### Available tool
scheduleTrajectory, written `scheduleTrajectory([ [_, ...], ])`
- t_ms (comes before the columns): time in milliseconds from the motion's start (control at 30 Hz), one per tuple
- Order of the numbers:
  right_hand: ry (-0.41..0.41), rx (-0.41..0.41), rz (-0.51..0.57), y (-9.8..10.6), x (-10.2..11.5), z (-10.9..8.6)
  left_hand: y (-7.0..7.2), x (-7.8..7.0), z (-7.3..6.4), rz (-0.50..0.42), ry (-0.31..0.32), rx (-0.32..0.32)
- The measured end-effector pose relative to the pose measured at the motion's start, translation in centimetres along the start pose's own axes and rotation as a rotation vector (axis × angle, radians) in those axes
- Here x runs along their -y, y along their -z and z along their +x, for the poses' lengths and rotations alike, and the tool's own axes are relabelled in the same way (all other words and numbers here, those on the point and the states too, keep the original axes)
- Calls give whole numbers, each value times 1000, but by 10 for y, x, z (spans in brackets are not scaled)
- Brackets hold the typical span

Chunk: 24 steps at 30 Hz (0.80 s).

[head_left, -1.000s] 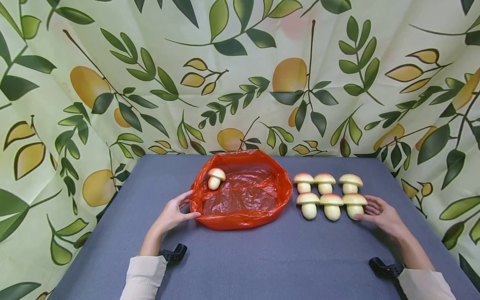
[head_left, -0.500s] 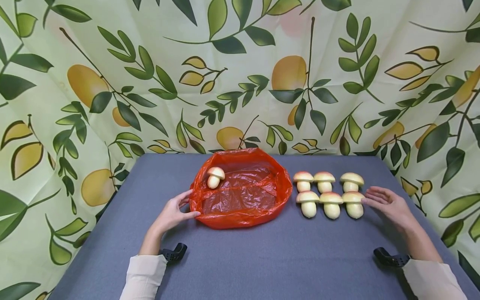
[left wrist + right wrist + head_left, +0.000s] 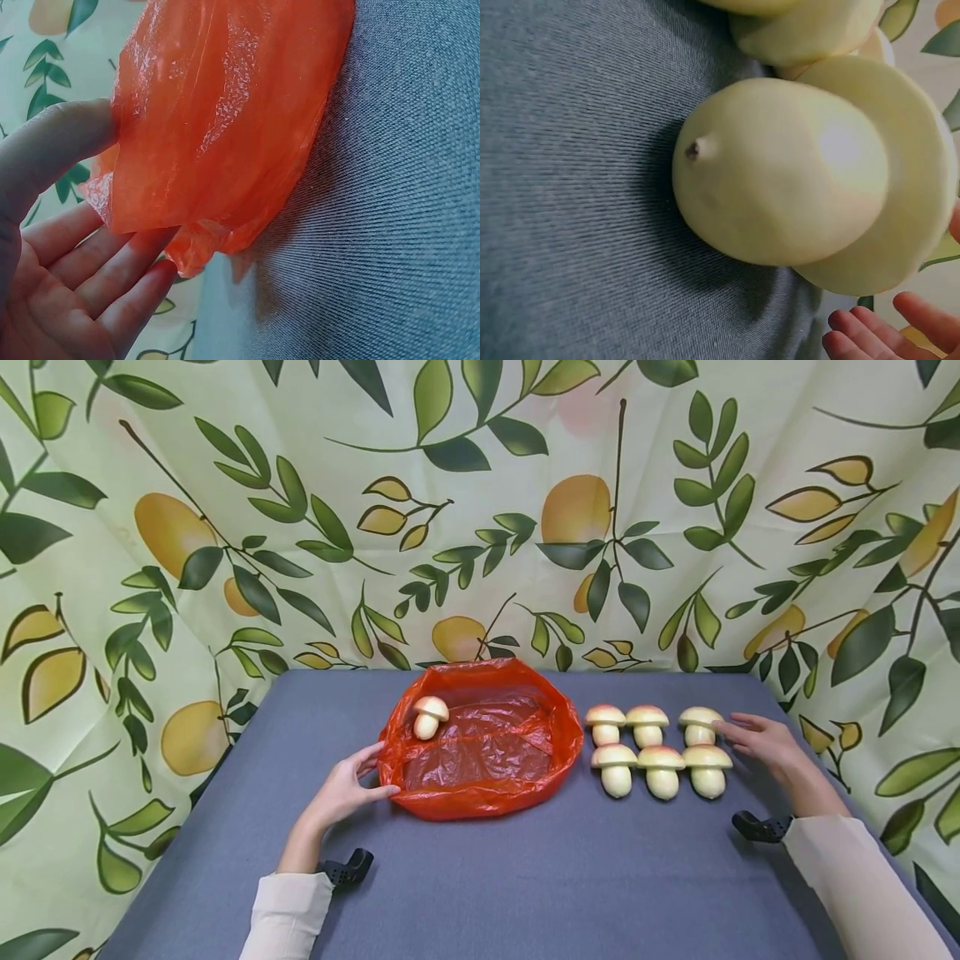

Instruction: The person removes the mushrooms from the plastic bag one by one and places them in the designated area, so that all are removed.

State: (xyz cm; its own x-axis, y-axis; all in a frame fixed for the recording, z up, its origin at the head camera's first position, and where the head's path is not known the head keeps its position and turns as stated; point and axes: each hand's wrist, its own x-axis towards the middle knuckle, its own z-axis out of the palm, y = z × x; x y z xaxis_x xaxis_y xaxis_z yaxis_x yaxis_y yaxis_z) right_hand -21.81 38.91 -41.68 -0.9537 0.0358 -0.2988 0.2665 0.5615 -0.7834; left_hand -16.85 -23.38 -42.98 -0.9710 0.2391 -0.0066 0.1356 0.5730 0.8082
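In the head view, my left hand (image 3: pixel 347 787) touches the left side of a red plastic bag (image 3: pixel 480 806), its mouth spread wide. Seen from the left wrist, the fingers (image 3: pixel 120 281) lie fairly straight against the crinkled plastic and the thumb meets its edge. One toy mushroom (image 3: pixel 427 727) rests inside the bag. My right hand (image 3: pixel 768 747) reaches beside the back right mushroom (image 3: pixel 701 727), fingertips at its cap, not curled round it. Below that one lies the front right mushroom (image 3: pixel 707 781). A rounded pale stem (image 3: pixel 780 172) fills the right wrist view.
Several more mushrooms (image 3: pixel 662 781) lie in two rows to the right of the bag. A blue-grey cloth (image 3: pixel 525 893) covers the table. Behind it hangs a leaf-and-fruit printed curtain (image 3: pixel 480 527). Each wrist wears a black camera mount (image 3: pixel 348 868).
My right hand left the front right mushroom, moved slightly right, then went back and left to the rear right one. The left hand and the bag stay put.
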Motion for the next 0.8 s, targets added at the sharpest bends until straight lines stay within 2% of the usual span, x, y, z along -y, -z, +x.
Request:
scheduleTrajectory([
  [367, 11, -19, 24, -12, -3, 16, -2, 1, 0, -3, -2, 5],
  [500, 18, -5, 39, -15, -1, 19, -2, 2, 0, -3, -1, 2],
  [800, 25, 54, -12, -16, 2, 24, -2, 3, 1, -3, -4, -6],
])
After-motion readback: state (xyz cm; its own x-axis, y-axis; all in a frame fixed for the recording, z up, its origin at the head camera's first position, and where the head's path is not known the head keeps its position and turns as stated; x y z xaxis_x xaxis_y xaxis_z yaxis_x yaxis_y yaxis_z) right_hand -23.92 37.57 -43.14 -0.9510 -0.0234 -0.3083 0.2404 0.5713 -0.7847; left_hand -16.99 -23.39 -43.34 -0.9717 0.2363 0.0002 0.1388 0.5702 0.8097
